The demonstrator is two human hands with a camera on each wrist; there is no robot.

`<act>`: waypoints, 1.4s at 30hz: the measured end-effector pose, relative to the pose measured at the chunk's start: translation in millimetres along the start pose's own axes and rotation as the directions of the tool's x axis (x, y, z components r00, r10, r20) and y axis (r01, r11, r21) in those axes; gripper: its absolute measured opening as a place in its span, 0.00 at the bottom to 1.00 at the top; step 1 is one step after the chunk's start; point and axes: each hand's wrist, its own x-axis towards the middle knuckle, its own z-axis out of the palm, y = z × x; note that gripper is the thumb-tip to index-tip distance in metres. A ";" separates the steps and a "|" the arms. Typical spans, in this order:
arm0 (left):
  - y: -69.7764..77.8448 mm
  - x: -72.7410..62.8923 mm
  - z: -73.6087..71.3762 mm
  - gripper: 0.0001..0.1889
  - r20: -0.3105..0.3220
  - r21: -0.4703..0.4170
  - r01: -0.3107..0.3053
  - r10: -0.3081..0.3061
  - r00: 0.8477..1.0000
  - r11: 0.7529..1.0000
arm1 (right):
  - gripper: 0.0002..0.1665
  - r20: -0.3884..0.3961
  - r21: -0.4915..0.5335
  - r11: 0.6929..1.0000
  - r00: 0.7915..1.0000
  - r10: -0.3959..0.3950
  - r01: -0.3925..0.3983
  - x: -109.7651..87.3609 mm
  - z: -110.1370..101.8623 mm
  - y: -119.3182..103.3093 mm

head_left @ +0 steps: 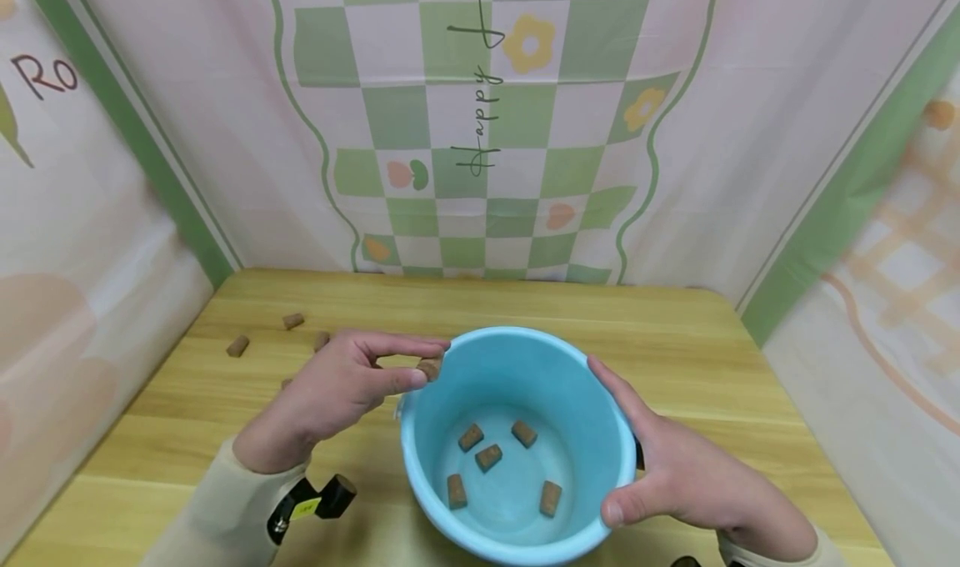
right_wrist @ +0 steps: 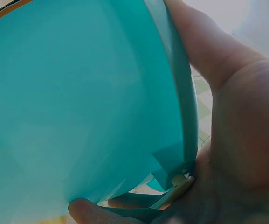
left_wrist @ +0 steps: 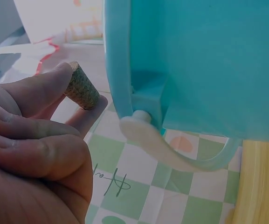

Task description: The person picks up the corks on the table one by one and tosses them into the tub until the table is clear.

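My left hand (head_left: 333,392) pinches a brown cork (head_left: 430,368) between thumb and fingertips, at the left rim of the light blue bucket (head_left: 517,367). In the left wrist view the cork (left_wrist: 84,88) sits at a slant between thumb and finger, beside the bucket's wall. Several more corks (head_left: 489,457) lie spread over the bucket's floor. On the bucket's right side, my right hand (head_left: 675,471) holds the rim. Its thumb lies on the near rim, and in the right wrist view its fingers (right_wrist: 90,212) reach along the outer wall, past the handle's joint.
Several loose corks (head_left: 237,346) lie on the wooden table (head_left: 637,317) to the left, some partly behind my left hand. A pale bucket handle (left_wrist: 167,154) hangs at the bucket's side. Printed cloth (head_left: 465,117) closes off the back and both sides.
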 end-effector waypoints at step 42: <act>-12.3 0.1 -7.1 0.27 0.024 -0.065 -0.089 0.091 0.996 0.994 | 0.77 0.005 0.022 1.000 1.000 0.008 -0.008 -0.4 1.6 0.6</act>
